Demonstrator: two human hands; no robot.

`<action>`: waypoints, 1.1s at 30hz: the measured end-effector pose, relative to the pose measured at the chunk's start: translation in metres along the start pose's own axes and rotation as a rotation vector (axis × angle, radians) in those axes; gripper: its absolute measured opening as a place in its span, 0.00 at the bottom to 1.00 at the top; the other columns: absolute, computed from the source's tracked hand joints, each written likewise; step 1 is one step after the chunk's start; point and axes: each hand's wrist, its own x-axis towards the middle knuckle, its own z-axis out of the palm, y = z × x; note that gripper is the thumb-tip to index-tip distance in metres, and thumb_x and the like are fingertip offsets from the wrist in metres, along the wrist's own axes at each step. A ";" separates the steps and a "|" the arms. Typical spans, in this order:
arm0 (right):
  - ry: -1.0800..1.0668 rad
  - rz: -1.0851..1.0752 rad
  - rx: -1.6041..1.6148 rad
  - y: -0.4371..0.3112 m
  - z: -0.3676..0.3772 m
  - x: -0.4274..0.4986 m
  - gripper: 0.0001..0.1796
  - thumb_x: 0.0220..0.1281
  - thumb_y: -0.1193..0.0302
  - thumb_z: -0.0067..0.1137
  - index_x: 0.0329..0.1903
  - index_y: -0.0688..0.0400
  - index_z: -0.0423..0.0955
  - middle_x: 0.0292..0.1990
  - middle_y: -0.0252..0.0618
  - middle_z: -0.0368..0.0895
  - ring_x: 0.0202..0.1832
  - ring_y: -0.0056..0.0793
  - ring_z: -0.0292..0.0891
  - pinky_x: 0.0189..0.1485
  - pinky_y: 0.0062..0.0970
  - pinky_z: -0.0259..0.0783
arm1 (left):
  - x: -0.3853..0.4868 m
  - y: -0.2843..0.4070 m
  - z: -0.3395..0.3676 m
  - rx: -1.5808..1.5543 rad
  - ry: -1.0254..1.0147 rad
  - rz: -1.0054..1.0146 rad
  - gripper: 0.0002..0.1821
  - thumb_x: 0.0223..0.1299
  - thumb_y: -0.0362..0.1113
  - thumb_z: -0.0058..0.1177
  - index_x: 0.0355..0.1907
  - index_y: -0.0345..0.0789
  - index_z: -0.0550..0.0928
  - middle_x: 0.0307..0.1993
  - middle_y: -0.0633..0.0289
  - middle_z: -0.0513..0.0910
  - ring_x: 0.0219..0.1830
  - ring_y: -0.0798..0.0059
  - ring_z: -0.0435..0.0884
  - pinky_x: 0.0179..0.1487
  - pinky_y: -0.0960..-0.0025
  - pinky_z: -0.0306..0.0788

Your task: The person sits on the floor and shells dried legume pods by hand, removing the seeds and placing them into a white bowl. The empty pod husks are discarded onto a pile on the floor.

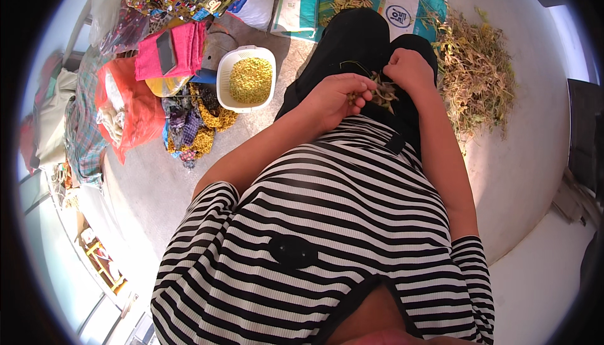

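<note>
My left hand [340, 95] is over my lap, palm partly up, its curled fingers around a few small bean pods [351, 98]. Beside it, my right hand [409, 67] rests by my right knee with its fingers curled under; what they may hold is hidden. Dry brownish bean pods [386, 94] lie on my black trousers between the two hands. On the floor to the left, a white plastic basket [222, 80] holds shelled yellow-green beans [251, 80].
Dried bean plants [479, 71] are heaped at the right. Ahead, a printed woven sack [302, 9] carries loose pods [349, 0]. Leftward are a pink cloth [188, 45] with a dark phone-like slab [166, 53], a red plastic bag [137, 118], and patterned fabrics [200, 128].
</note>
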 end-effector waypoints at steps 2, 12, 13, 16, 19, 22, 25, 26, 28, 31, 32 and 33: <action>-0.125 0.040 0.557 0.009 -0.011 -0.010 0.07 0.45 0.70 0.65 0.28 0.58 0.79 0.26 0.37 0.82 0.26 0.28 0.75 0.29 0.24 0.69 | -0.001 0.002 0.002 0.033 0.024 0.032 0.07 0.60 0.30 0.48 0.38 0.34 0.80 0.27 0.68 0.78 0.25 0.85 0.72 0.29 0.81 0.67; -0.228 0.080 1.342 0.007 -0.018 -0.070 0.06 0.56 0.70 0.64 0.33 0.59 0.79 0.27 0.30 0.80 0.24 0.11 0.67 0.27 0.11 0.61 | 0.004 -0.002 0.029 0.712 0.052 0.316 0.09 0.58 0.29 0.59 0.41 0.29 0.80 0.30 0.68 0.82 0.32 0.89 0.76 0.36 0.85 0.68; -0.244 0.075 1.340 0.005 -0.017 -0.072 0.06 0.56 0.71 0.64 0.34 0.59 0.79 0.27 0.30 0.80 0.24 0.11 0.67 0.27 0.11 0.61 | 0.003 -0.002 0.030 0.742 0.069 0.343 0.09 0.58 0.30 0.59 0.39 0.29 0.81 0.28 0.68 0.81 0.30 0.89 0.74 0.34 0.84 0.67; -0.282 0.053 1.338 0.004 -0.018 -0.077 0.07 0.56 0.71 0.63 0.35 0.60 0.79 0.28 0.30 0.80 0.25 0.11 0.68 0.28 0.11 0.61 | 0.000 -0.005 0.030 0.797 0.098 0.416 0.08 0.58 0.33 0.59 0.35 0.29 0.81 0.24 0.70 0.79 0.26 0.90 0.71 0.30 0.82 0.65; -0.308 -0.008 1.357 0.005 -0.019 -0.081 0.07 0.57 0.71 0.63 0.36 0.62 0.79 0.27 0.30 0.80 0.25 0.12 0.68 0.27 0.12 0.61 | -0.005 -0.004 0.030 0.832 0.077 0.435 0.08 0.59 0.33 0.58 0.35 0.29 0.81 0.25 0.70 0.79 0.27 0.91 0.71 0.30 0.83 0.65; -0.287 -0.024 1.362 0.007 -0.019 -0.086 0.08 0.57 0.72 0.63 0.36 0.63 0.79 0.25 0.31 0.79 0.25 0.12 0.69 0.25 0.12 0.62 | -0.009 -0.003 0.030 0.938 0.041 0.420 0.07 0.61 0.31 0.56 0.37 0.28 0.81 0.28 0.70 0.80 0.30 0.91 0.72 0.34 0.85 0.66; -0.265 -0.049 1.356 0.008 -0.021 -0.090 0.08 0.57 0.72 0.62 0.37 0.63 0.79 0.27 0.31 0.80 0.26 0.13 0.70 0.28 0.12 0.65 | -0.010 -0.003 0.031 0.909 0.005 0.426 0.06 0.62 0.30 0.56 0.37 0.29 0.80 0.28 0.71 0.80 0.31 0.92 0.72 0.34 0.85 0.66; -0.257 -0.028 1.378 0.007 -0.021 -0.092 0.08 0.57 0.72 0.62 0.37 0.63 0.79 0.27 0.31 0.80 0.26 0.13 0.70 0.29 0.12 0.66 | -0.010 -0.003 0.032 0.848 -0.003 0.405 0.06 0.62 0.30 0.55 0.37 0.29 0.81 0.28 0.71 0.80 0.31 0.92 0.72 0.34 0.85 0.66; -0.255 -0.016 1.393 0.007 -0.023 -0.094 0.07 0.58 0.72 0.62 0.37 0.63 0.79 0.28 0.32 0.80 0.27 0.13 0.71 0.31 0.12 0.68 | -0.010 -0.003 0.033 0.802 -0.006 0.389 0.06 0.62 0.30 0.55 0.37 0.29 0.81 0.28 0.71 0.80 0.31 0.92 0.71 0.34 0.85 0.65; -0.274 -0.025 1.367 0.008 -0.026 -0.098 0.08 0.58 0.73 0.62 0.38 0.63 0.80 0.29 0.33 0.81 0.28 0.14 0.73 0.33 0.13 0.71 | -0.011 -0.005 0.033 0.786 0.010 0.398 0.06 0.60 0.31 0.57 0.36 0.29 0.81 0.27 0.71 0.79 0.29 0.92 0.71 0.33 0.85 0.65; -0.276 -0.023 1.353 0.009 -0.026 -0.099 0.08 0.58 0.73 0.62 0.38 0.63 0.80 0.30 0.33 0.81 0.28 0.14 0.73 0.33 0.14 0.71 | -0.011 -0.006 0.034 0.742 0.016 0.401 0.07 0.59 0.32 0.59 0.34 0.29 0.81 0.26 0.71 0.78 0.28 0.92 0.70 0.31 0.84 0.64; -0.280 -0.024 1.340 0.009 -0.027 -0.099 0.08 0.58 0.73 0.62 0.39 0.63 0.80 0.30 0.33 0.81 0.29 0.15 0.74 0.33 0.14 0.71 | -0.012 -0.007 0.035 0.697 0.024 0.399 0.08 0.58 0.33 0.60 0.32 0.29 0.81 0.24 0.71 0.78 0.26 0.91 0.69 0.30 0.83 0.64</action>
